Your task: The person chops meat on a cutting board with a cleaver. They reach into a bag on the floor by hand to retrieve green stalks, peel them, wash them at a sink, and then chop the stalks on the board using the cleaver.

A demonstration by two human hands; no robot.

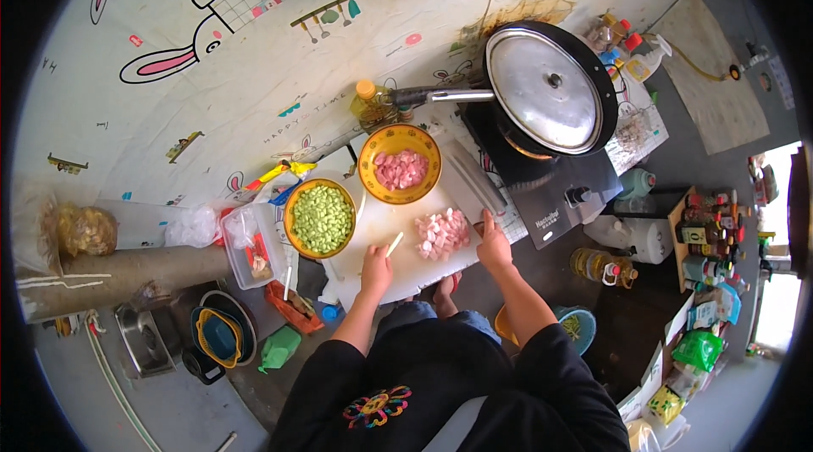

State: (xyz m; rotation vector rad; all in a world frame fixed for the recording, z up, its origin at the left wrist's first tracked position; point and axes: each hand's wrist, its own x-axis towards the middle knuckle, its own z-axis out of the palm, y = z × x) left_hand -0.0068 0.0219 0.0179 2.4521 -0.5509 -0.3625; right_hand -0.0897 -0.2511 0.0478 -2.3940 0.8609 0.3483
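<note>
My left hand (376, 271) grips a thin pale green-white strip (395, 244) at the near edge of the white cutting board (375, 233). On the right side, my right hand (494, 247) is closed around the handle end of a broad-bladed knife (469, 176), whose blade points away from me. Between my hands lies a pile of diced pink meat (443, 233). A yellow patterned bowl (399, 198) with more cut pink meat (401, 169) stands behind it. To the left, a second bowl (293, 245) is full of shelled green beans (322, 218).
A lidded black pan (551, 87) sits on the gas stove (559, 192), its handle reaching left over the counter. An oil bottle (369, 106) stands by the wall. A clear plastic box (251, 249) is left of the beans. Bottles fill a shelf (678, 242) at right.
</note>
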